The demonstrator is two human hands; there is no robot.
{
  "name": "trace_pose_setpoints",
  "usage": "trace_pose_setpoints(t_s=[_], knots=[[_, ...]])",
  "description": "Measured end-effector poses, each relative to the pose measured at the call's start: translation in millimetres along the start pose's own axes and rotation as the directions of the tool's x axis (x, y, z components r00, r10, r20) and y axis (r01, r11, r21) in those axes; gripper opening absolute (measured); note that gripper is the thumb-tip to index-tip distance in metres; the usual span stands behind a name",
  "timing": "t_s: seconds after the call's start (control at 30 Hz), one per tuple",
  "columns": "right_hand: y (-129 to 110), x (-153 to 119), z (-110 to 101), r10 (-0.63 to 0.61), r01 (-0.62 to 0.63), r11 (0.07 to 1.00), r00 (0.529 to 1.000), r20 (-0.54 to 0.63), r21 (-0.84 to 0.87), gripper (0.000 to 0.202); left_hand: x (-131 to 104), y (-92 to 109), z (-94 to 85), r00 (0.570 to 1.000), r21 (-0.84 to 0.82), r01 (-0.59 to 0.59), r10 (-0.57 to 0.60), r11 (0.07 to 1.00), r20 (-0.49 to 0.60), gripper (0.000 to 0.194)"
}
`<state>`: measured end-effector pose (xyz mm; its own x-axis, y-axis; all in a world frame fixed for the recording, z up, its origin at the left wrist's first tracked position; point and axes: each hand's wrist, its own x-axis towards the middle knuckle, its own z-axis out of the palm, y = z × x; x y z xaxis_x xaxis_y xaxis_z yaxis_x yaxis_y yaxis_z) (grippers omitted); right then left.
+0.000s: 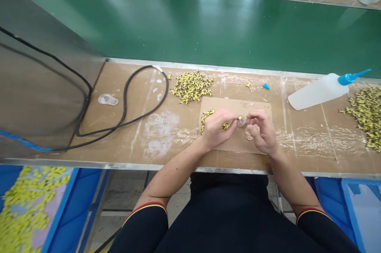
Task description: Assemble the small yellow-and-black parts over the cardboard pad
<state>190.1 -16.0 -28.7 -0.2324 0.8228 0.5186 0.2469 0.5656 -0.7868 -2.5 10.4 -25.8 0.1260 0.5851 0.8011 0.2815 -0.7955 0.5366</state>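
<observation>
Over a cardboard sheet (235, 104), my left hand (218, 128) and my right hand (262, 130) are close together, fingers pinched. Between their fingertips is a small clear round dish (242, 121). A tiny yellow piece (239, 118) shows at my left fingertips, in front of or against the dish. My right thumb and index finger close near the dish's right side; what they hold is too small to make out. Under my left hand lie small yellow-and-dark pieces (207, 118). Small pale pieces (249, 136) lie beside my right hand, partly hidden by it.
A larger heap of yellow-and-dark pieces (192, 87) lies behind the sheet, another heap (369, 114) far right. A white squeeze bottle (318, 91) lies tilted near a blue cap (266, 86). A black cable (125, 102) loops left, near clear discs (107, 99). Blue bins (74, 205) stand below.
</observation>
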Motion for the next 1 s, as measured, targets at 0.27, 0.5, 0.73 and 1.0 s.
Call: trace_pose_setpoints(t_s=[0.27, 0.5, 0.73, 1.0], knots=[[5, 4, -24, -0.019, 0.001, 0.99, 0.992, -0.128, -0.138, 0.026, 14, -85, -57.9, 0.801, -0.073, 0.528, -0.525, 0.846, -0.289, 0.007], [1, 6, -26, -0.119, 0.099, 0.955, 0.991, -0.055, -0.281, 0.023, 16, -101, -67.4, 0.581, -0.499, 0.604, -0.772, 0.621, -0.258, 0.02], [-2, 7, -27, -0.114, 0.089, 0.944, 0.992, -0.06, -0.319, 0.018, 23, -86, -67.8, 0.596, -0.535, 0.587, -0.772, 0.607, -0.222, 0.022], [-4, 8, -26, -0.121, 0.108, 0.934, 0.992, -0.019, -0.341, 0.016, 25, -82, -67.3, 0.611, -0.558, 0.566, -0.763, 0.607, -0.211, 0.024]])
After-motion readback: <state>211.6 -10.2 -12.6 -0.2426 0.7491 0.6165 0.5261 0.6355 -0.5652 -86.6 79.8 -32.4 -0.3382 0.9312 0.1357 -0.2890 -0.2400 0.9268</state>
